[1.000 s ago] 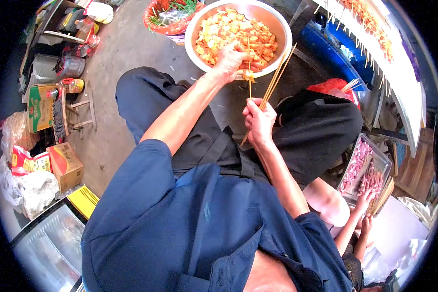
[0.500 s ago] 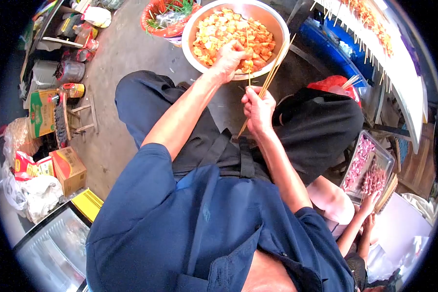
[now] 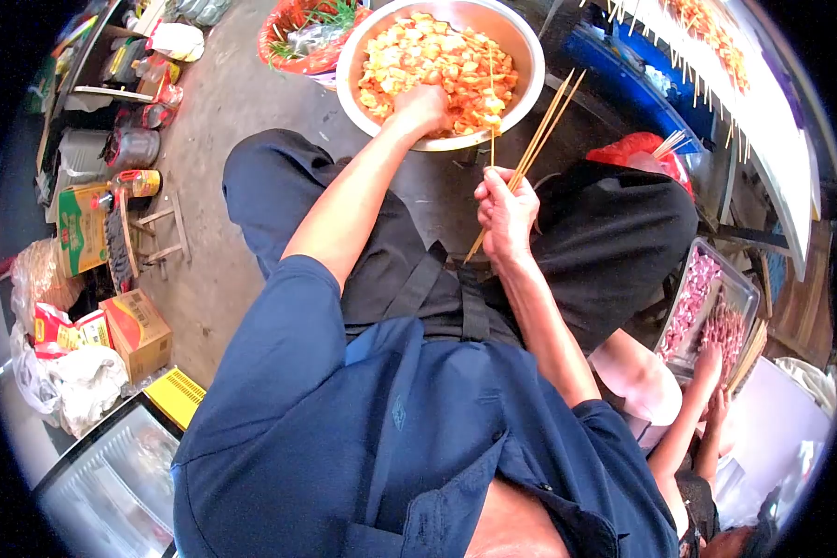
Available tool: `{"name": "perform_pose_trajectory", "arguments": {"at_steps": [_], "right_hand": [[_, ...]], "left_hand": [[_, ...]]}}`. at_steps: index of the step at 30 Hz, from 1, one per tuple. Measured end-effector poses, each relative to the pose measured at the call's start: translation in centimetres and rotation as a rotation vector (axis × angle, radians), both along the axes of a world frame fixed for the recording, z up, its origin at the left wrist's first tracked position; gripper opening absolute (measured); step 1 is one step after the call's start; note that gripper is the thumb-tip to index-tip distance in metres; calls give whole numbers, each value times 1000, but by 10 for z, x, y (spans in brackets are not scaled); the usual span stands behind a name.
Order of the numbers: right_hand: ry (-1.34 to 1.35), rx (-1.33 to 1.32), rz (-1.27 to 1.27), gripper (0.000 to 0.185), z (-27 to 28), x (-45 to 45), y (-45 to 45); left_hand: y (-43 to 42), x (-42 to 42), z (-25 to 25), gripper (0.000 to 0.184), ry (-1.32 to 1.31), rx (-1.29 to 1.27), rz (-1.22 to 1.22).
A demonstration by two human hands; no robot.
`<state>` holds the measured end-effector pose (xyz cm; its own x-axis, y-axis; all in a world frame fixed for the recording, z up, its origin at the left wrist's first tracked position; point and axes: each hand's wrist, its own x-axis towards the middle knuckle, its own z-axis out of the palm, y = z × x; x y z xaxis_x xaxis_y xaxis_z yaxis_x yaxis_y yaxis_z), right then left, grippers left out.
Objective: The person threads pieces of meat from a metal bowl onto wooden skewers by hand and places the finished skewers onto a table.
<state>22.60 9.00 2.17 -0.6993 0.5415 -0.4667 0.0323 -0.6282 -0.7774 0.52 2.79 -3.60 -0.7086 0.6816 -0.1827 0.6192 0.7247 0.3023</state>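
Note:
A large metal bowl [image 3: 532, 84] of orange-coated meat pieces [image 3: 437, 56] is at the top centre. My left hand [image 3: 423, 110] is down among the pieces at the bowl's near-left side, its fingertips hidden. Below the bowl's near-right rim, my right hand [image 3: 509, 209] is closed around several thin wooden skewers [image 3: 541, 135]. One skewer stands apart from the bundle, pinched between thumb and finger, and reaches up over the bowl; an orange piece seems to be on it near the rim.
A red-lined basket [image 3: 293, 63] with greens is left of the bowl. Loaded skewers [image 3: 711, 28] lie on a white table [image 3: 772, 121] at upper right. At lower right, another person's hands [image 3: 709, 367] touch a meat tray [image 3: 677, 365]. Boxes [image 3: 138, 333] stand at left.
My left hand has left the upright skewer and moved left and down into the meat. My right hand has shifted slightly right, still holding the skewers. The bowl appears slightly further left.

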Motion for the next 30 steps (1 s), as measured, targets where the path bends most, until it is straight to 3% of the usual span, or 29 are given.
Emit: {"name": "perform_pose_trajectory", "arguments": {"at_steps": [7,13,15,22,24,25,28,29,30], "right_hand": [[-44,-2,36,10,1,3,-8],[-48,18,35,11,-1,5,-7],[-37,12,51,11,-2,6,-7],[-50,23,44,12,-1,8,-7],[-64,47,45,12,-4,9,-6],[-65,46,44,12,-4,10,-6],[-65,63,53,12,-3,10,-8],[-74,76,72,12,-3,10,-9],[-81,90,91,12,-3,10,-9]], "left_hand": [[0,5,11,27,-62,-6,-13],[-1,-3,-4,24,-289,117,-84],[0,-5,-9,15,-365,200,-124],[0,-10,-21,17,-460,195,-127],[-1,-14,-22,16,-712,455,68],[-2,-16,-23,16,-713,455,68],[-8,-2,36,21,-979,691,424],[-8,-2,37,21,-973,695,424],[-8,-4,37,22,-1068,875,484]]}}
